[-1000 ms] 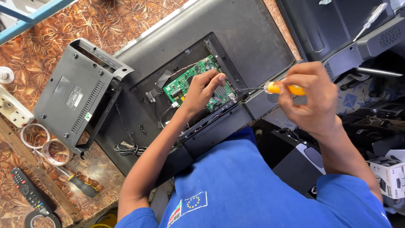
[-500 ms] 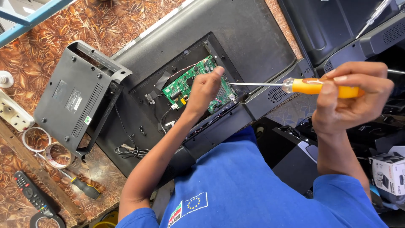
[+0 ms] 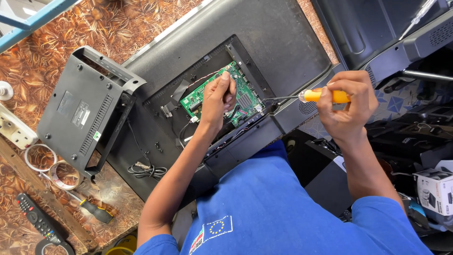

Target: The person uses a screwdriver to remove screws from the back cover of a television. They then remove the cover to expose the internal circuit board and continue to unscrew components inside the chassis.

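**A:** Where is the board, and how far along is the work on it?

**B:** The green board sits in an open bay in the back of a black TV, which lies face down on the patterned worktop. The bay's cover is already off and lies just left of the set. The board itself is still seated, with its cables attached.

**A:** What are the hands doing?

**B:** The left hand rests on the board, its grip pinched on something small near the top edge; I cannot tell what. The right hand has its grip closed around the orange handle of a screwdriver. The shaft lies level and its tip points at the bay's right edge, close to the board but seemingly not in a screw.

**A:** So what remains?

**B:** I judge the opening-up done and the board work midway: nothing has been lifted out yet.

**A:** Anything else nearby?

**B:** On the left of the worktop lie two tape rolls, a second screwdriver and a remote.
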